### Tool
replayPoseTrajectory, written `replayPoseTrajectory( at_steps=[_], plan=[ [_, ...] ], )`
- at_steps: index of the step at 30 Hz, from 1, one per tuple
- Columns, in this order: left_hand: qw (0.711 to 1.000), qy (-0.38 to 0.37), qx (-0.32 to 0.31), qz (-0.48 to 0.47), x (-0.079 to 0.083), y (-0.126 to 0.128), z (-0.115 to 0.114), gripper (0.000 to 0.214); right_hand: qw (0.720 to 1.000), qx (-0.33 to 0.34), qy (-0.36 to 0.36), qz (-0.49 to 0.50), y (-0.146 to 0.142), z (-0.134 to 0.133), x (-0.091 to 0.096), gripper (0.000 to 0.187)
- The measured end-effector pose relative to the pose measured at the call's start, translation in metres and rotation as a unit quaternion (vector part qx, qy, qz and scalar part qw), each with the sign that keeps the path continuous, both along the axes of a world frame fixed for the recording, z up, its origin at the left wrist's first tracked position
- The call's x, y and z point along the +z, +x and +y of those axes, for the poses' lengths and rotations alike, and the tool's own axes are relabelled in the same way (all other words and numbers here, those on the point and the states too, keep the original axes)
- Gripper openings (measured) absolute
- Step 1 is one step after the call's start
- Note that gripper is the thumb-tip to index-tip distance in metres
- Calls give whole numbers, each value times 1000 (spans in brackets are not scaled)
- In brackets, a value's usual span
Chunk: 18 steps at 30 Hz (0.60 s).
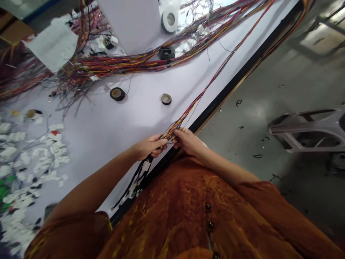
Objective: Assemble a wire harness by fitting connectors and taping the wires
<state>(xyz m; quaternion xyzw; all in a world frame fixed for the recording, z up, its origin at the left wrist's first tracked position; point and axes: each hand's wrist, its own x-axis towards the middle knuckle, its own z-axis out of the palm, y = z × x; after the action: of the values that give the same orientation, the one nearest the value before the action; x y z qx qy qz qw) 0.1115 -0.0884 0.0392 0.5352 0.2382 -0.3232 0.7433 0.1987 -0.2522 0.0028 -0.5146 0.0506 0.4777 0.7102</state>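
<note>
The left hand [152, 145] is grasping the wire bundle [191, 105], thumb laid across it and fingers curled beneath. Just to its right, the right hand [187, 140] pinches the same wires between thumb and fingertips, the two hands almost meeting. What exactly sits between the fingertips is too small to tell.

The bundle lies at the near edge of the worktop [121, 124], in front of the person's body. From the hands its loose red, yellow and dark strands run far and right, close to the black edge strip [215, 105]. On the near left side of the grip, black-covered branches [134, 176] hang out, with a white tag or connector [146, 166] on them.

The step in hand looks like gathering and sorting the strands at this one spot. As I judge it, the next move calls for the left hand to keep its hold firm while the right fingers draw the strands even, without tugging the long run.

Farther off lie a small tape roll [166, 99] and, to its left, a black tape roll [117, 94], both apart from the hands. Beyond them a thick wire harness [121, 66] crosses the worktop; a heap of white connectors [56, 147] spreads at left.
</note>
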Motion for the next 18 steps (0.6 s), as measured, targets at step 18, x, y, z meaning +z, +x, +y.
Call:
replayPoseTrajectory(
  at_steps=[18],
  plan=[
    [996, -7, 29, -89, -15, 94, -26, 25, 998, -37, 31, -27, -18, 4, -11, 15]
  ],
)
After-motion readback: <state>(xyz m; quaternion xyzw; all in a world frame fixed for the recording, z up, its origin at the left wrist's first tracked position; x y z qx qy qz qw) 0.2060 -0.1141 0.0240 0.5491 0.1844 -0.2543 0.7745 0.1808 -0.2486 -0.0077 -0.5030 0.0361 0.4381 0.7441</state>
